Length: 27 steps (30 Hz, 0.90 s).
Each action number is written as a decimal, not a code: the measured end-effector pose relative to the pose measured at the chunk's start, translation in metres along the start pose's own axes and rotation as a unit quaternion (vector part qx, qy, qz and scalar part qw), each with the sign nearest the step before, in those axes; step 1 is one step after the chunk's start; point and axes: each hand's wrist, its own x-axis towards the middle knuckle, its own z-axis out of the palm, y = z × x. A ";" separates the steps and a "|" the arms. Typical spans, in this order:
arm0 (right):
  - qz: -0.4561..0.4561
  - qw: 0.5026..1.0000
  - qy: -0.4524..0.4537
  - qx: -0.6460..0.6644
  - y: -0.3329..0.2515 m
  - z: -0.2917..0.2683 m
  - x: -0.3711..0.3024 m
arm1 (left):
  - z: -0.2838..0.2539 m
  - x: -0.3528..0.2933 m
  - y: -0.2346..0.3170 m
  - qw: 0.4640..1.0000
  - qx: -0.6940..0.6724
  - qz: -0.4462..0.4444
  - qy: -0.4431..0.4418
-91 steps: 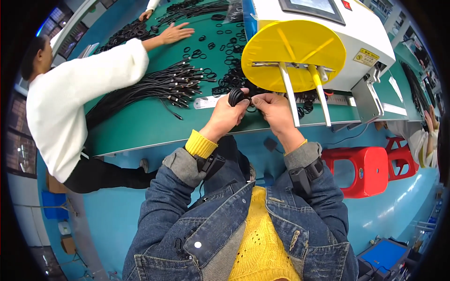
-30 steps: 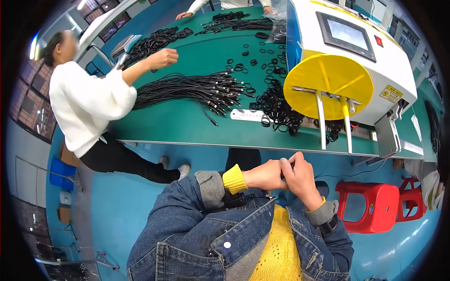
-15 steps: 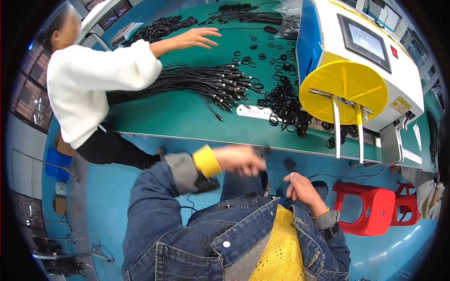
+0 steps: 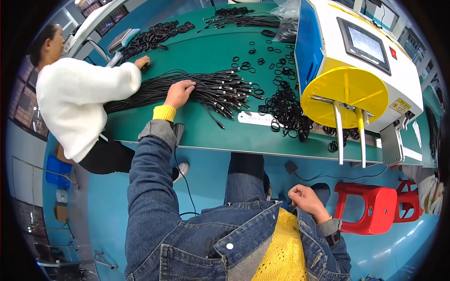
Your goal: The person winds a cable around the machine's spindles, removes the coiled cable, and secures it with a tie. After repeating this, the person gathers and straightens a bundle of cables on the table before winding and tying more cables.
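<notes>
My left hand [image 4: 179,93] reaches onto the near side of a thick bundle of black cables [image 4: 220,90], its fingers closed on a black cable there. The bundle lies across the green table [image 4: 201,136], with the silvery plug ends fanned out to the right. Which cable the fingers hold is hidden among the others. My right hand [image 4: 307,201] is curled above my lap, below the table edge, with nothing visible in it. A pile of black rings [image 4: 288,110] lies right of the plugs, beside a white ruler [image 4: 255,118].
A white machine [image 4: 398,65] with a yellow disc [image 4: 344,89] and two prongs stands at the right. At the left, a co-worker's hand [image 4: 142,62] is near black coils [image 4: 154,40]. Red stools [image 4: 368,208] stand on the floor. A clear plastic bag [image 4: 288,21] lies at the back.
My left hand has moved from above my lap forward and left onto the cables. The co-worker's hand has drawn back left toward the coils. My right hand stays nearly in place.
</notes>
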 end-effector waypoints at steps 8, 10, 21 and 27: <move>-0.026 1.000 0.000 0.006 0.005 0.001 0.000 | 0.012 -0.021 -0.015 0.987 0.127 0.041 0.089; -0.037 0.999 -0.006 0.008 0.007 0.001 -0.002 | 0.012 -0.023 -0.018 0.983 0.134 0.078 0.101; -0.028 0.999 0.008 0.032 0.030 -0.007 -0.013 | -0.010 -0.046 0.011 0.962 0.185 0.136 0.150; -0.017 0.999 -0.037 0.008 0.001 0.005 0.003 | 0.002 -0.082 0.013 0.937 0.155 0.183 0.253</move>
